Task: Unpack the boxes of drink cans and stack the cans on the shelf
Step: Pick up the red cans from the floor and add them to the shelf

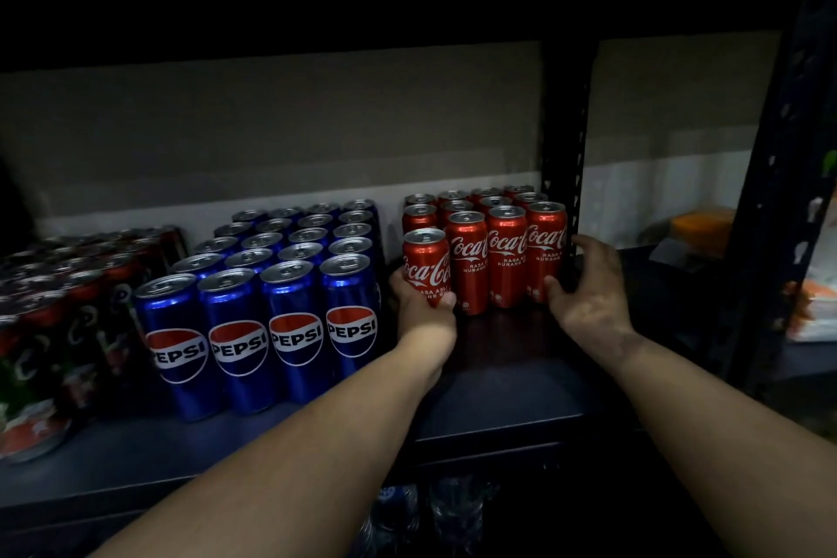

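Nearest you, both forearms reach over the front edge of the shelf (498, 417), and the board between them and the red cans is bare and dark. Your left hand (423, 301) is wrapped round a Coca-Cola can (425, 265), fingers behind it and thumb across the lower front. The can sits at the front left corner of the red block (487, 240), a little forward of the three front cans beside it. Whether its base is already on the board I cannot tell, since your hand covers the bottom and the light is poor.

Your right hand (584, 290) is loose, gripping nothing. Its thumb touches the lower side of the rightmost front can (545, 251) and its fingers reach toward the slotted upright post (564, 195) just behind.

To finish this placement well, slide the held can straight back until its face lines up with the three cans to its right, keeping it upright so its rim does not catch its neighbour. Let the right hand brace the far end of that front line so the push does not shunt the cans sideways into the post. Release only once the can stands flat and touches the one beside it.

To the left, the Pepsi cans (290, 285) stand in tidy lines running from near the front edge back toward the rear wall, with a narrow gap between them and your left hand. Farther left a dark shrink-wrapped pack (59, 308) sits at the shelf's left end. The red block runs back several lines toward the rear edge.
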